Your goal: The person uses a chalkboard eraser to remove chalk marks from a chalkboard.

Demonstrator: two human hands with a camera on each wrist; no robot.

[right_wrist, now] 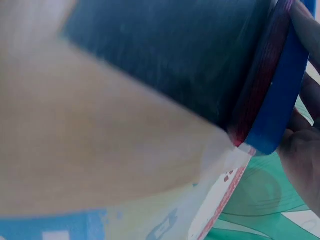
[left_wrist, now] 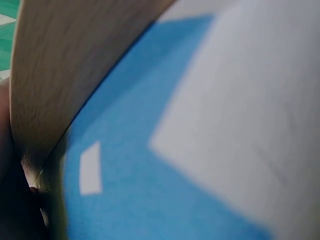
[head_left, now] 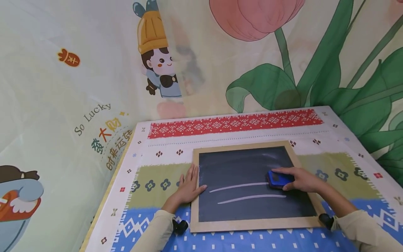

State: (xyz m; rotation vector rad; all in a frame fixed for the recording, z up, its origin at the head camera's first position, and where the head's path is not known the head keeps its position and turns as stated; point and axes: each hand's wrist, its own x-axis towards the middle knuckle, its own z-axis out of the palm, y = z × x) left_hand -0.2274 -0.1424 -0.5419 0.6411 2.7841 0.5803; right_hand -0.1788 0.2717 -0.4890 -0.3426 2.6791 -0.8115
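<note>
Holding a blue eraser point(head_left: 278, 179) in the right hand point(head_left: 300, 178) against a blackboard point(head_left: 233, 168), possibly overlapping the upper chalk line point(head_left: 237, 185); resting the left hand point(head_left: 188, 187) across the frame point(head_left: 194, 215).

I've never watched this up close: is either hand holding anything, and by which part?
The right hand grips the blue eraser by its blue body, not the reddish layer beneath. The left hand holds nothing, resting on the chalkboard at its left edge.

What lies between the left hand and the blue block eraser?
The head view shows the wood-framed black chalkboard, marked by the upper pale chalk line.
</note>
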